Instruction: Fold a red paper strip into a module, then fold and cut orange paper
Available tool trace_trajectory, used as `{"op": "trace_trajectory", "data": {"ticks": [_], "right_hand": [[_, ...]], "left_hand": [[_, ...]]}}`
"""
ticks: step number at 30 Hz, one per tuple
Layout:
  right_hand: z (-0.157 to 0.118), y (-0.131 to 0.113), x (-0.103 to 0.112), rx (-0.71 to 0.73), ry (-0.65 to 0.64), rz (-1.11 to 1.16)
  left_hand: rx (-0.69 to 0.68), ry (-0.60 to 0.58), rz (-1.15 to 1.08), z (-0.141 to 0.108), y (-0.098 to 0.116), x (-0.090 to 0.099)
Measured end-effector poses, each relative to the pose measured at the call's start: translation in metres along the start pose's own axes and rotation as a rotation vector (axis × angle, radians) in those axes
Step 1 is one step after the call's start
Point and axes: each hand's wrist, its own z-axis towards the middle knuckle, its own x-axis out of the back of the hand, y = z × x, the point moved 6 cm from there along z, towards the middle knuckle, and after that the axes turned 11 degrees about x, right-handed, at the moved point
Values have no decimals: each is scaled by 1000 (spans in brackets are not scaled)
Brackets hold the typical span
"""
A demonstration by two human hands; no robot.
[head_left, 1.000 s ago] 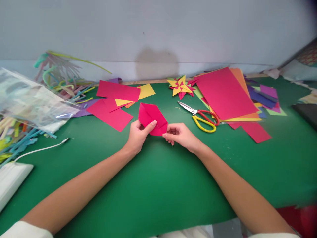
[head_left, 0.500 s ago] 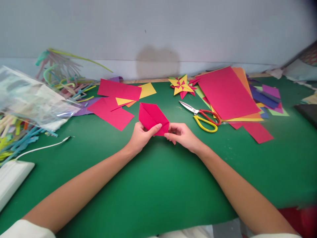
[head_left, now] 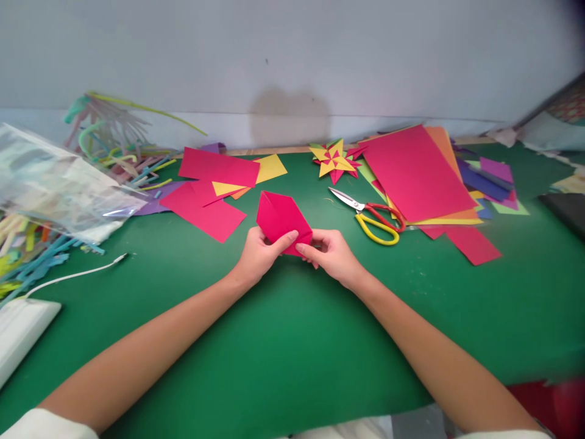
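A folded red paper (head_left: 282,218) is held up between both hands above the green table, its pointed top facing away from me. My left hand (head_left: 261,255) grips its lower left side, the thumb lying across the front. At the lower right corner, my right hand (head_left: 334,256) pinches the paper with thumb and fingers. The fingers behind the paper are partly hidden. Right of the paper lie scissors (head_left: 370,218) with red and yellow handles, and behind them a yellow and red paper star (head_left: 335,160).
Red sheets (head_left: 219,167) and a yellow piece (head_left: 272,167) lie at the back left. A stack of coloured paper (head_left: 418,174) is at the back right. Pipe cleaners, a clear plastic bag (head_left: 59,177) and a white device (head_left: 27,329) with a cable occupy the left side.
My right thumb has moved left and now presses on the front of the red paper's lower corner. My left hand keeps its grip. The view has shifted slightly.
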Motion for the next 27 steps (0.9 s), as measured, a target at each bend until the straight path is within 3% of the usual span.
{"op": "trace_trajectory", "data": {"ticks": [5, 8, 14, 23, 27], "right_hand": [[0, -1, 4, 63, 139, 66], [0, -2, 6, 94, 158, 59], [3, -6, 13, 129, 210, 63], [1, -5, 14, 71, 237, 67], [1, -7, 14, 72, 243, 5]], "left_hand": [[-7, -89, 3, 1, 7, -5], [-17, -122, 29, 1, 10, -9], [-2, -112, 50, 2, 7, -10], [-46, -93, 96, 1, 12, -10], [-45, -28, 89, 3, 9, -5]]}}
